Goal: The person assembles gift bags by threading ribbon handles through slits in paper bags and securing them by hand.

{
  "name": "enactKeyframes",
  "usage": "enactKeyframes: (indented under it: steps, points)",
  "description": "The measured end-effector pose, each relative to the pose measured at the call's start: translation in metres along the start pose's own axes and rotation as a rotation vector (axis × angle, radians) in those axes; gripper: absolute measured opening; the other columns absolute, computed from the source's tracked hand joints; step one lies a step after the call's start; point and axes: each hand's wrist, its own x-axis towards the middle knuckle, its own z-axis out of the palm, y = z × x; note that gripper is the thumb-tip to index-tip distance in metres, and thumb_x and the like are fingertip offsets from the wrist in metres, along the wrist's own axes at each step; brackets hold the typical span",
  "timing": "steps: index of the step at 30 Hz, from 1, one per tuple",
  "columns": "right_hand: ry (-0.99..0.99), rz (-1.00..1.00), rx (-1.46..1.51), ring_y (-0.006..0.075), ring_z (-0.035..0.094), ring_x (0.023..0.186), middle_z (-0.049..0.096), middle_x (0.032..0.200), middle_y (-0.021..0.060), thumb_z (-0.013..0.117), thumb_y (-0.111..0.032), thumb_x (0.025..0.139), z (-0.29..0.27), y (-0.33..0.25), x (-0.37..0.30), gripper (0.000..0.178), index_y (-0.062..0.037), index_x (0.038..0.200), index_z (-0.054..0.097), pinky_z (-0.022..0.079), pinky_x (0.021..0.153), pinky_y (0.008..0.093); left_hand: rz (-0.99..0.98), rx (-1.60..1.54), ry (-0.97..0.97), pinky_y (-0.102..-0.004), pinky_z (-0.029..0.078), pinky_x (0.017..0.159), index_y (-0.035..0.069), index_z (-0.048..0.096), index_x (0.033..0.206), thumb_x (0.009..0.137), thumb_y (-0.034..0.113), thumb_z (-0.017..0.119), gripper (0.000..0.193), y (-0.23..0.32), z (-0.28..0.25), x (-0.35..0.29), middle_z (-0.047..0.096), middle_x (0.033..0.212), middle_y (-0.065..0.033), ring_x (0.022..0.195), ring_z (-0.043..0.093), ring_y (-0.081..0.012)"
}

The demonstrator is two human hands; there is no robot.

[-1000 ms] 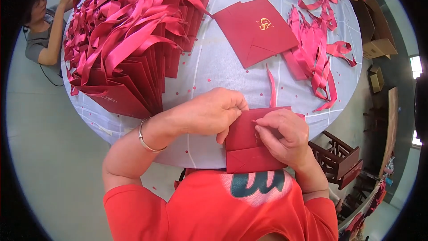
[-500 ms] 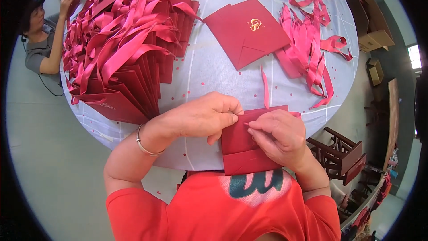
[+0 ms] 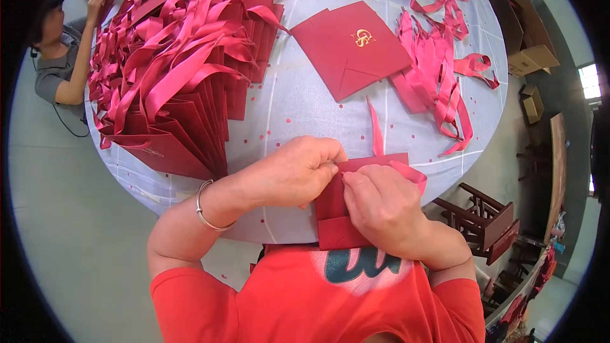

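A flat dark-red paper gift bag (image 3: 333,206) lies at the table's near edge, right in front of me. My left hand (image 3: 305,171) is closed, with thumb and finger pinched on the bag's upper left edge. Fingers bunched, my right hand (image 3: 384,206) lies over the bag and pinches a small tip of pink ribbon close to the left fingertips. More of this pink ribbon (image 3: 412,176) curves out behind the right hand. A narrow ribbon strip (image 3: 375,132) sticks up beyond the bag's far edge. My right hand hides much of the bag's face.
Finished-looking red bags with pink ribbon handles (image 3: 181,95) stand packed together at left. Flat bags with a gold emblem (image 3: 356,51) lie ahead, beside a heap of loose ribbons (image 3: 438,70). Another person (image 3: 60,57) works at far left. Dark wooden stools (image 3: 480,219) stand at right.
My right hand has moved left, close to the left fingertips, and turned more over the bag. More of the ribbon now shows behind it. The left hand has barely shifted.
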Motion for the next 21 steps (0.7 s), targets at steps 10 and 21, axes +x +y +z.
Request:
enactKeyframes:
  steps: [10, 21]
  points:
    - [-0.096, 0.175, 0.293, 0.0337, 0.061, 0.072, 0.062, 0.078, 0.0101, 0.073, -0.011, 0.074, -0.015, 0.011, 0.028, 0.012, -0.0049, 0.075, 0.063, 0.05, 0.06, 0.0409, 0.322, 0.214, 0.092, -0.0291, 0.042, 0.047, -0.002, 0.058, 0.099, 0.093, -0.001, 0.048, 0.012, -0.015, 0.002, 0.0, 0.055, 0.063, -0.0039, 0.052, 0.051, -0.0089]
    - [-0.953, 0.494, 0.912, 0.0052, 0.055, 0.062, 0.065, 0.081, 0.0013, 0.062, -0.011, 0.092, -0.042, 0.061, 0.085, 0.018, -0.0034, 0.107, 0.055, 0.043, 0.052, 0.0214, 0.289, 0.199, 0.173, -0.0303, 0.045, 0.044, -0.003, 0.049, 0.095, 0.085, -0.001, 0.06, 0.015, 0.002, 0.014, -0.014, 0.063, 0.067, -0.0099, 0.05, 0.062, -0.0149]
